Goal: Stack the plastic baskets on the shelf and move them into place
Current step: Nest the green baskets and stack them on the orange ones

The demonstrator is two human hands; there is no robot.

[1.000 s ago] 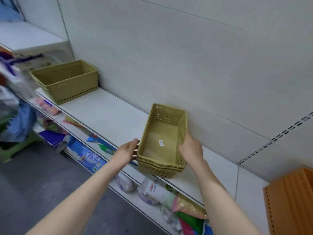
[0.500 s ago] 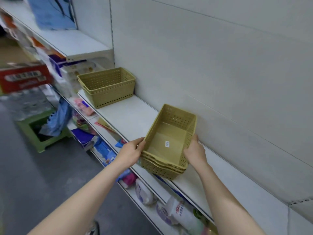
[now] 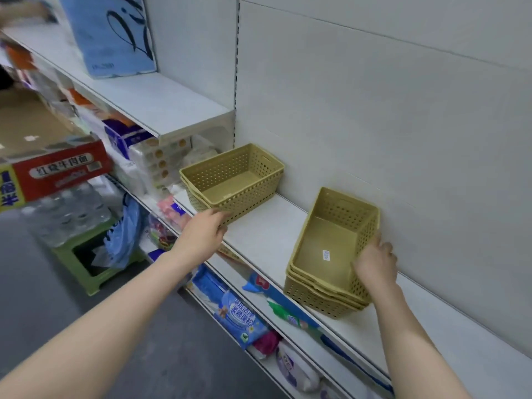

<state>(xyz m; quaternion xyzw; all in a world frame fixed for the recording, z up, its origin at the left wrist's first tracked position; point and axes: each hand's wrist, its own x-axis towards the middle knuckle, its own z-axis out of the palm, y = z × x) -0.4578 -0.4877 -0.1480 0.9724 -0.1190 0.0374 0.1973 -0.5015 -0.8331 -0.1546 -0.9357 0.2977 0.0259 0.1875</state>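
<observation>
Change: since half a second ago the left hand (image 3: 201,236) has let go of the near stack and reached left to the far stack; the view has swung left too.
Near stack (image 3: 331,251): three or so olive-yellow perforated plastic baskets nested together, sitting on the white shelf (image 3: 267,226), long side running back to the wall panel (image 3: 403,139). A small white sticker (image 3: 326,254) lies on the inner floor.
Right hand (image 3: 374,262): pressed against the right wall of the near stack, fingers spread along the side and rim; it touches the stack but is not closed around it.
Far stack (image 3: 233,180): two same-coloured baskets nested, further left on the same shelf, well apart from the near stack.
Left hand grip: fingers extended, tips at the front lower edge of the far stack; whether they actually grasp it cannot be told.
Upper shelf (image 3: 161,102): holds a blue package (image 3: 112,33).
Below: packaged goods (image 3: 236,315) on lower shelves.
Floor, left: green stool (image 3: 77,263), bottled water (image 3: 63,217).
</observation>
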